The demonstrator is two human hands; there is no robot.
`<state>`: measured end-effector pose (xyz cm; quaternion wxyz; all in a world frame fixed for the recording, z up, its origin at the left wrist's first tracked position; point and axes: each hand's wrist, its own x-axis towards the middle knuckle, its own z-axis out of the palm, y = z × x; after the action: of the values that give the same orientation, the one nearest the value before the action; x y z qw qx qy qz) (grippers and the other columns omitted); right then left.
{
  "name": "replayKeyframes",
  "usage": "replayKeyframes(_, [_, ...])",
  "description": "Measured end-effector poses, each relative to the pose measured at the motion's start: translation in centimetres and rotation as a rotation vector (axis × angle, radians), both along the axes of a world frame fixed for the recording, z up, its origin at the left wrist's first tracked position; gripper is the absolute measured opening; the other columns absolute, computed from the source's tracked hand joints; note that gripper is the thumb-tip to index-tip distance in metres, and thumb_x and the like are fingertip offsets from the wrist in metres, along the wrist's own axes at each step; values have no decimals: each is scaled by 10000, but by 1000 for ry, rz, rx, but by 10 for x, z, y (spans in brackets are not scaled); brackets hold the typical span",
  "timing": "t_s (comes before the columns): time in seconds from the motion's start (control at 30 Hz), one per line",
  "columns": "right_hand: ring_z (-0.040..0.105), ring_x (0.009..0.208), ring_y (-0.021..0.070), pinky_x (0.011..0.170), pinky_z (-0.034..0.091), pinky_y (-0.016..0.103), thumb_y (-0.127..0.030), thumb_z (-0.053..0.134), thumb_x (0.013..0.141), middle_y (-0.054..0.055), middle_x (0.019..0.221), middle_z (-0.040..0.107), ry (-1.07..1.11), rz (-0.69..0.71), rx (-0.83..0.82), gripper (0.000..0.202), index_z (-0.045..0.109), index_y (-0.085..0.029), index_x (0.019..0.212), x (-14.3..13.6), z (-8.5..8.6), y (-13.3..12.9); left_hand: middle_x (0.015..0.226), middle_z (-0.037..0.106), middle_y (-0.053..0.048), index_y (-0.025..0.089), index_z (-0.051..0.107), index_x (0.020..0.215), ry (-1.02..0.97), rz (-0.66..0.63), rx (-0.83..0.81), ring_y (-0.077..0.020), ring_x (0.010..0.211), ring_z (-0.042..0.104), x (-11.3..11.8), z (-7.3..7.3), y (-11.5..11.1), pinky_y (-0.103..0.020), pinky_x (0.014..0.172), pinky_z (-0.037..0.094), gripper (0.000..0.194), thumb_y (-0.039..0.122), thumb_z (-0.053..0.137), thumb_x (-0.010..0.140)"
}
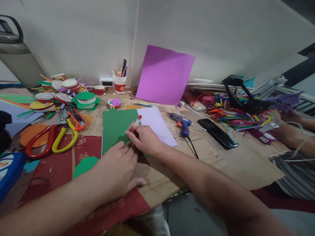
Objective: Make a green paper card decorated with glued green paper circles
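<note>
My right hand (146, 139) is closed around a pen (137, 122) with a red end, which slants up over a sheet of green paper (115, 124). Beside it, my left hand (120, 167) lies across the near edge of that sheet, fingers stretched forward and thumb out to the side. The pen's tip and the left fingertips are hidden behind my right hand. A pale lilac sheet (157, 123) adjoins the green one on the right. Partly under my left wrist lies a green paper round (86, 164).
Scissors with red and yellow handles (64, 136) lie left, near several small paper drums (71, 84). A blue glue gun (180, 124) and a black phone (218, 133) lie right. Purple paper (166, 75) leans on the wall by a cup of pens (119, 83). Another person's arms (292, 134) are far right.
</note>
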<state>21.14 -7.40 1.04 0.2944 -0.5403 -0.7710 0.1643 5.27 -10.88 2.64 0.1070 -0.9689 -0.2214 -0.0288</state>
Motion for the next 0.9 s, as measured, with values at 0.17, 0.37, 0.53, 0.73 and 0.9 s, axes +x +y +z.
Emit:
replayKeyframes(0.17, [618, 728, 135, 716, 446, 247, -326, 455, 947, 48, 809, 670, 11, 35, -24, 245, 599, -175, 818, -3, 0, -1, 1174, 655, -248, 26, 659, 1176, -19, 12, -25, -369, 1157, 565, 0, -2, 0, -482, 1038, 334, 786, 695, 538, 780])
replayKeyframes(0.37, [604, 698, 130, 699, 444, 243, -305, 471, 930, 33, 761, 648, 83, 27, -16, 221, 574, -179, 779, -3, 1, 0, 1209, 637, -247, 29, 645, 1201, -8, 15, -24, -368, 1171, 556, -1, -1, 0, -481, 998, 373, 786, 692, 514, 798])
replayKeyframes(0.53, [587, 670, 120, 677, 432, 234, -291, 462, 924, 12, 722, 634, 189, 7, 17, 209, 546, -184, 765, -1, 1, 1, 1222, 638, -227, 56, 647, 1204, 1, 28, -28, -340, 1152, 574, -1, 0, 0, -463, 987, 384, 757, 687, 480, 822])
replayKeyframes(0.73, [577, 626, 115, 632, 418, 226, -315, 471, 920, 6, 695, 649, 242, -54, -10, 202, 550, -189, 783, -1, 0, 0, 1182, 660, -223, 57, 668, 1161, -18, 31, -30, -333, 1116, 601, -1, -2, 0, -460, 974, 386, 719, 670, 484, 833])
replayKeyframes(0.9, [580, 627, 116, 636, 422, 225, -341, 465, 921, -3, 665, 636, 305, -105, 5, 224, 549, -190, 779, 2, 1, 2, 1150, 674, -221, 41, 666, 1150, -43, 48, -37, -329, 1100, 613, 1, -4, -1, -454, 946, 399, 690, 635, 454, 869])
